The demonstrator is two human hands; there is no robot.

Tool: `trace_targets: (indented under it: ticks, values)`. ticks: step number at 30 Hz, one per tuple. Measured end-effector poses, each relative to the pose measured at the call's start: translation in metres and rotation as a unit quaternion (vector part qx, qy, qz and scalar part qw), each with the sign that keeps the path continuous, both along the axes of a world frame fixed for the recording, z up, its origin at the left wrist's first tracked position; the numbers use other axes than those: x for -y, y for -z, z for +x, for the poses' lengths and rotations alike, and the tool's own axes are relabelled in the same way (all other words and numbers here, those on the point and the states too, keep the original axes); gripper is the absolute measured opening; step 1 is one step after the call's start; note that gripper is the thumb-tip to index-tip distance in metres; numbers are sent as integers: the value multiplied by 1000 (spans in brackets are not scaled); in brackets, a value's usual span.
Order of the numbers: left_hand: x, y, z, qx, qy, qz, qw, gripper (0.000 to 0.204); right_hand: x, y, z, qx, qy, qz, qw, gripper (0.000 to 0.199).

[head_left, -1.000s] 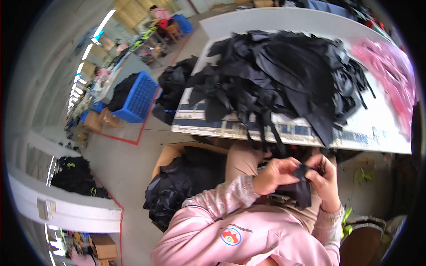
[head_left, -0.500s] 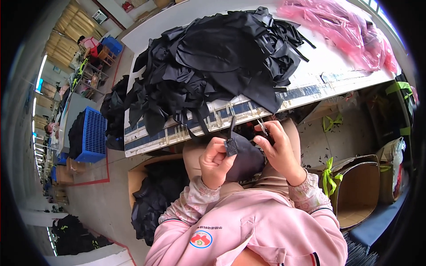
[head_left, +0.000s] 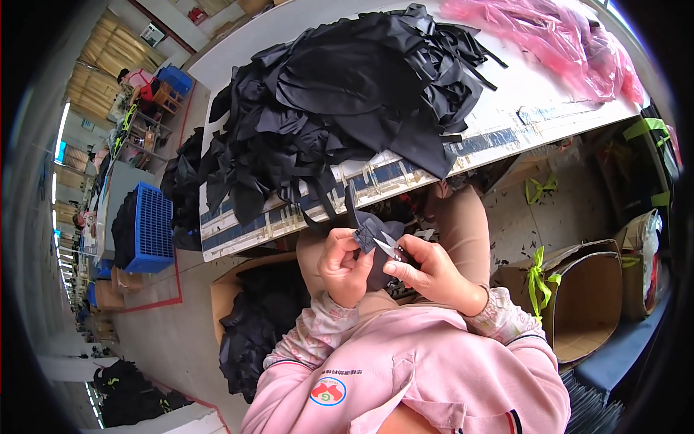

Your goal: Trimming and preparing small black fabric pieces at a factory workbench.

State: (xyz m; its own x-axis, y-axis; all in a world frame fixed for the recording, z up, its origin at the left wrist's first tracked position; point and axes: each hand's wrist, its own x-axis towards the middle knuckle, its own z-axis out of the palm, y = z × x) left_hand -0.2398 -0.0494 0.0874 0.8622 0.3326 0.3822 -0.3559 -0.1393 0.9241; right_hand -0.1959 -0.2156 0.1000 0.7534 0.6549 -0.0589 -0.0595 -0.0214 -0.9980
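Observation:
My left hand [head_left: 343, 266] pinches the stitched end of a black fabric piece [head_left: 366, 236], whose narrow strap stands up toward the table edge. The rest of that piece hangs down over my lap. In my right hand [head_left: 431, 272] is a pair of small metal thread snips [head_left: 385, 248], gripped between thumb and fingers. Their pointed blades reach the stitched end beside my left fingertips. Whether the blades touch the cloth I cannot tell. A large heap of black fabric pieces [head_left: 347, 87] covers much of the white table [head_left: 506, 153] in front of me.
A cardboard box of black cloth [head_left: 260, 311] stands at my left, an open cardboard box [head_left: 585, 311] at my right. Pink plastic film [head_left: 542, 43] lies at the table's far right. A blue crate [head_left: 152, 228] stands farther left; a person [head_left: 141, 83] works beyond it.
My right hand has moved left and slightly down, bringing the snips to the stitched end. My left hand has shifted slightly left with the fabric piece.

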Motion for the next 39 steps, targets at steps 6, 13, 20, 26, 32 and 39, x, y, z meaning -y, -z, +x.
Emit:
trace_targets:
  ticks: [6, 13, 20, 26, 32, 39]
  values:
    - [-1, 12, -4, -16, 33, -30, 999, 13, -7, -2, 0, 159, 61, -9, 985, 27]
    - [1, 18, -5, -16, 31, -20, 999, 14, -8, -7, 1, 162, 55, -10, 985, 25]
    - [2, 19, -6, -22, 27, -4, 999, 14, -4, -1, 1, 170, 51, -26, 984, 25]
    - [3, 16, -4, -5, 21, 2, 1000, 13, -2, -2, 2, 174, 56, -43, 982, 27]
    - [1, 18, -5, -2, 38, 36, 999, 13, -2, -2, 2, 149, 51, -42, 987, 28]
    - [-4, 18, -6, -22, 47, 45, 998, 14, 2, 4, 4, 150, 59, -45, 986, 29]
